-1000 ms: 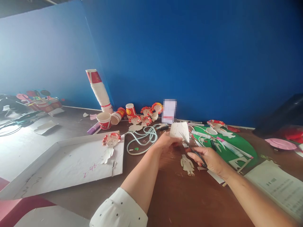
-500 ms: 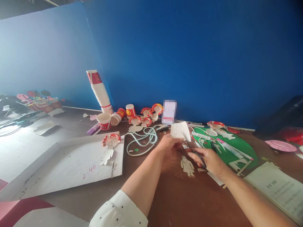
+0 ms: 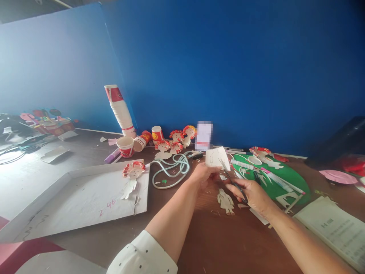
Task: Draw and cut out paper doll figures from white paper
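Observation:
My left hand [image 3: 205, 173] pinches the lower edge of a white piece of paper [image 3: 214, 158] that has faint drawn lines on it. Black-handled scissors [image 3: 235, 185] are in my right hand [image 3: 251, 192], their blades at the paper's right part. Just below my hands, a white paper figure cutout [image 3: 226, 201] lies flat on the brown table. Beyond the right hand, a green round sheet [image 3: 296, 182] carries several markers [image 3: 281, 179] and paper scraps.
A white cardboard tray [image 3: 71, 205] on the left bears a paper doll [image 3: 134, 171] with a red-fringed head. Behind it stand stacked paper cups [image 3: 121, 112] and a loose cup [image 3: 125, 146]. A pale cable [image 3: 171, 179] coils nearby. An open booklet [image 3: 333, 228] lies at right.
Almost nothing differs. The paper and both hands stay in about the same place, with the scissors still at the paper.

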Demonstrator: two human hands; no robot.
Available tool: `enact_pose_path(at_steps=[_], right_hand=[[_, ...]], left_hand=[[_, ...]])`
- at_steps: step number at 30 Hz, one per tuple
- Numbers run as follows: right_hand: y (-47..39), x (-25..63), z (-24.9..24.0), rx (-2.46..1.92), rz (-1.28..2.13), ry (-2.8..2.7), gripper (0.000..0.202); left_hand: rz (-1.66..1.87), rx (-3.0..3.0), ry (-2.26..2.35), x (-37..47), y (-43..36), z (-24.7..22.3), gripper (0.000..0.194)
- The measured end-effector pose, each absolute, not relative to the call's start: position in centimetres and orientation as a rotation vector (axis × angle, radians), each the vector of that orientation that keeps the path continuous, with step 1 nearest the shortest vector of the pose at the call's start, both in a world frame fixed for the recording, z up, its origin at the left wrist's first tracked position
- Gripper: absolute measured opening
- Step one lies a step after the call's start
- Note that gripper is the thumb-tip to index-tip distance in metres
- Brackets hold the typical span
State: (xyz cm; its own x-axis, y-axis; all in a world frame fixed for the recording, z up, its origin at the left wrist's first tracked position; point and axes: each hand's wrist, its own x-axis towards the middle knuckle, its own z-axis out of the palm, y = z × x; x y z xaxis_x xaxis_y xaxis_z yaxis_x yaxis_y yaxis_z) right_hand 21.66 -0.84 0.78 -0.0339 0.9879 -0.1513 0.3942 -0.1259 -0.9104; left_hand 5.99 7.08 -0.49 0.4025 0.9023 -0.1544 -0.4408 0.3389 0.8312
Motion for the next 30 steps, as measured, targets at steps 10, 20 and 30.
enact_pose_path(at_steps=[10, 20, 30], right_hand=[[-1.2, 21.1, 1.2, -1.607, 1.111, -1.491, 0.047], [-1.3, 20.9, 1.3, -1.579, 1.085, -1.482, 0.046], [-1.4, 21.0, 1.6, -1.57, 1.068, -1.503, 0.044]], left_hand=[[0.98, 0.791, 0.69, 5.9, 7.1, -0.5, 0.032], [0.961, 0.717, 0.733, 6.4, 6.7, 0.0, 0.029], [0.97, 0.698, 0.727, 6.5, 6.4, 0.4, 0.024]])
